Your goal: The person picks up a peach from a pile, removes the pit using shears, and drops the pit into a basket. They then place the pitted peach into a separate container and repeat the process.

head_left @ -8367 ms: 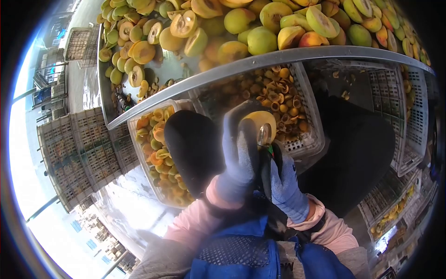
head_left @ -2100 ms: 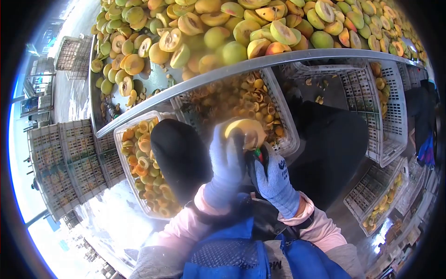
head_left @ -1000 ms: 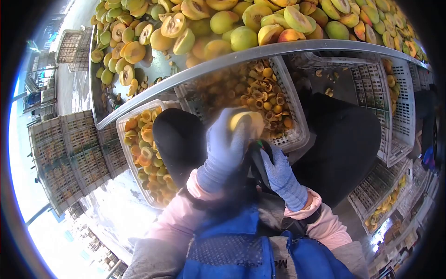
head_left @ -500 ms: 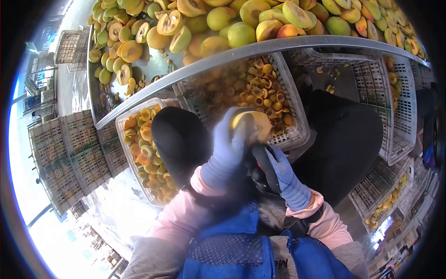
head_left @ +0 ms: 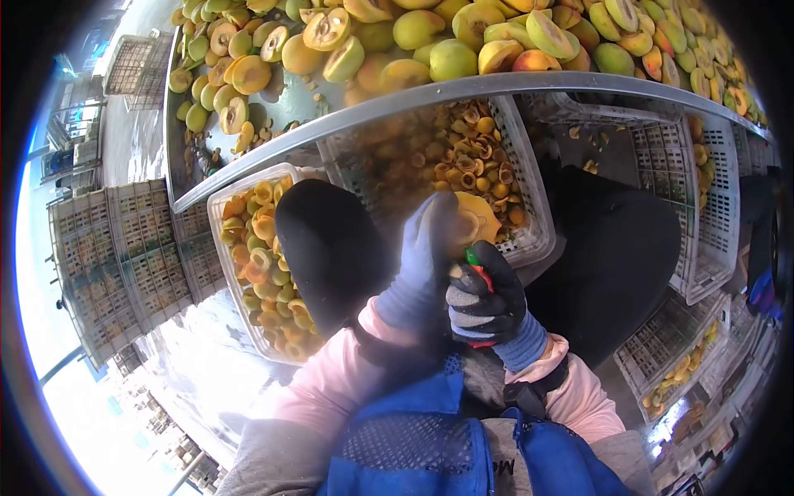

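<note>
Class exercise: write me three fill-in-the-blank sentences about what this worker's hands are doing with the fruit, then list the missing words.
1. The left hand holds a halved ____ fruit.
2. The right hand grips a tool with a red and ____ handle.
3. Both hands wear ____.

Missing words: yellow; green; gloves
</note>
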